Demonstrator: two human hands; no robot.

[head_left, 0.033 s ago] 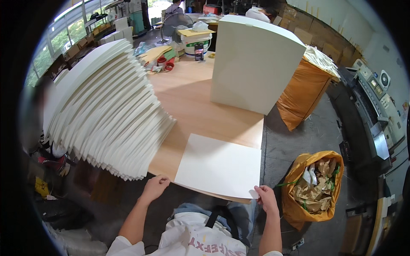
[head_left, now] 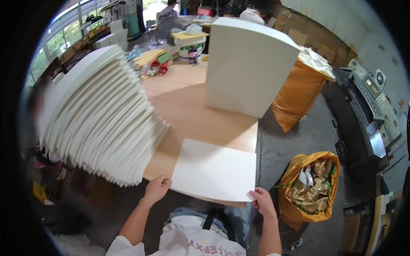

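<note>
A white sheet [head_left: 215, 170] lies at the near end of the wooden table, close to its front edge. My right hand [head_left: 262, 201] pinches the sheet's near right corner between thumb and fingers. At the near left corner, my left hand [head_left: 157, 189] is closed, its fingertips against the sheet's edge. Left of the sheet, a tall stack of white sheets [head_left: 102, 119] rises in many offset layers. Another tall white stack [head_left: 252, 70] with even sides stands farther back on the right of the table.
The wooden table [head_left: 177, 100] also carries a white bucket [head_left: 190, 45], red tape rolls [head_left: 160, 67] and a dark bottle [head_left: 193, 55]. Beyond its right edge are an orange sack [head_left: 299, 94] and an open yellow bag [head_left: 284, 202] of crumpled brown paper. A person [head_left: 168, 13] is in the background.
The view has shifted slightly, so the table and stacks sit a little farther left. My left fingertips are now closer to the sheet's corner; my right hand keeps its pinch.
</note>
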